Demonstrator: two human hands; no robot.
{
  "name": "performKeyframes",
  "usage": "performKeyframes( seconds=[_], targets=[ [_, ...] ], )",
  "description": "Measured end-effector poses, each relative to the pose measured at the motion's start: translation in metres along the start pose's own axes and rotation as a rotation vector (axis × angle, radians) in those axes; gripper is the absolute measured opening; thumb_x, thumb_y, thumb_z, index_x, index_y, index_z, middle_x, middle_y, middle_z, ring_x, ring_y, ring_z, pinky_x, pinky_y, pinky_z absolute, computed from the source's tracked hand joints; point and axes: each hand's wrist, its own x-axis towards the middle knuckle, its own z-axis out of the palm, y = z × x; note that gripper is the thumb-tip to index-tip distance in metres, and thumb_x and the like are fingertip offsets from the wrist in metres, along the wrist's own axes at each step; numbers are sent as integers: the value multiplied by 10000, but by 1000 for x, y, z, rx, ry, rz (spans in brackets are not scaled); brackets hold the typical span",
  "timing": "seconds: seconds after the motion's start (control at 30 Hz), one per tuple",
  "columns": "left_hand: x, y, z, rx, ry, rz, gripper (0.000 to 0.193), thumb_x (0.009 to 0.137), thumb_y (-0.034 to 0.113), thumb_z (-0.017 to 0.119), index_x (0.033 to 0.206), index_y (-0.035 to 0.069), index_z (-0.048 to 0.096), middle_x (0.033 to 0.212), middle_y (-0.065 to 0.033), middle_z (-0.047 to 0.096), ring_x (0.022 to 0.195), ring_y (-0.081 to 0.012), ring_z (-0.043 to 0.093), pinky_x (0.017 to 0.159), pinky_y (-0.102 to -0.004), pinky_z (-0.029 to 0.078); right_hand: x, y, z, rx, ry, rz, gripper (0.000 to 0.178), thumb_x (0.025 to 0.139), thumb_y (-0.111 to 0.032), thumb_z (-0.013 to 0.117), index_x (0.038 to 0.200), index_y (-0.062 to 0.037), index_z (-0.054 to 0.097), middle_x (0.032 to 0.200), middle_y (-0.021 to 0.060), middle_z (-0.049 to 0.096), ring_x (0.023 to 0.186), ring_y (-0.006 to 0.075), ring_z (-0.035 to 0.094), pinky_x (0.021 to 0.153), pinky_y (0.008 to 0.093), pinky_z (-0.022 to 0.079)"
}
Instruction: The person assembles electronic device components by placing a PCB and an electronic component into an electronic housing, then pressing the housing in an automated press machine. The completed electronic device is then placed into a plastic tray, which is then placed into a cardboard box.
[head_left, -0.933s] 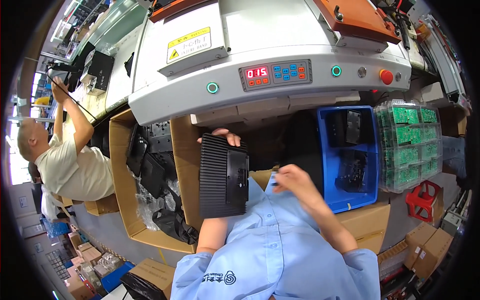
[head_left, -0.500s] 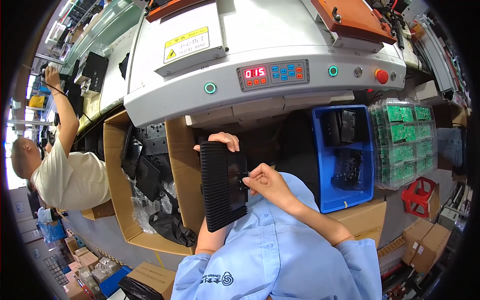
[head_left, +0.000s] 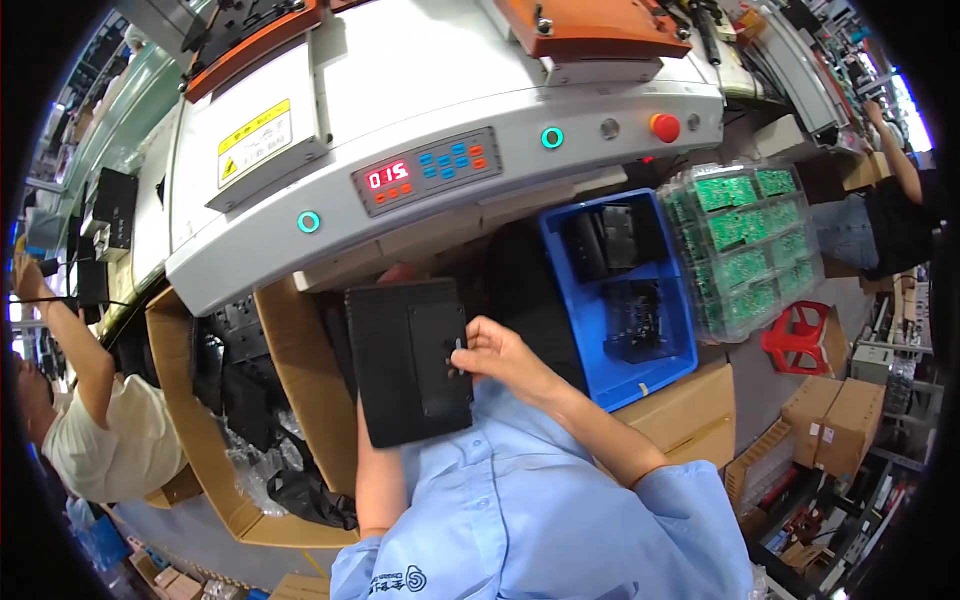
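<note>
A black heat-sink housing (head_left: 385,370) with a raised rectangular plate on its face is held up in front of my chest. My left hand (head_left: 398,273) holds it from behind; only some blurred fingers show above its top edge. Thumb and fingers of my right hand (head_left: 490,350) are pinched together at the housing's right edge, by small metal parts. A tiny light-coloured piece shows at those fingertips, too small to name.
Ahead stands a white machine with a control panel (head_left: 430,170) and a red stop button (head_left: 665,127). Left is a carton (head_left: 295,365) of black parts; right, a blue bin (head_left: 640,375) and clear trays of green circuit boards (head_left: 740,235). Co-workers are at both sides.
The housing has turned so its flat face shows more and its fins less. My left fingers have slipped mostly out of sight behind it. The whole view has swung to the right.
</note>
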Motion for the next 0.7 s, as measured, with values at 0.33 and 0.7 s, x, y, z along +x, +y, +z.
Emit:
performKeyframes(
  seconds=[0.33, 0.7],
  targets=[
    [-26, -89, -52, -126, -66, -352, 436, 926, 371, 427, 1137, 12, 560, 1040, -87, 608, 906, -198, 596, 812, -308, 508, 19, 7, -64, -300, 112, -46, 272, 845, -222, 674, 970, -16, 549, 831, 39, 627, 702, 53, 570, 552, 204, 456],
    [-23, -71, -46, -169, 85, -418, 340, 846, -2, 573, 1179, 15, 508, 1060, -93, 617, 954, -192, 618, 840, -330, 523, 35, -57, -202, -1380, 981, -189, 451, 836, -372, 622, 1070, 11, 571, 1022, 195, 628, 992, 342, 590, 810, 404, 485]
  ],
)
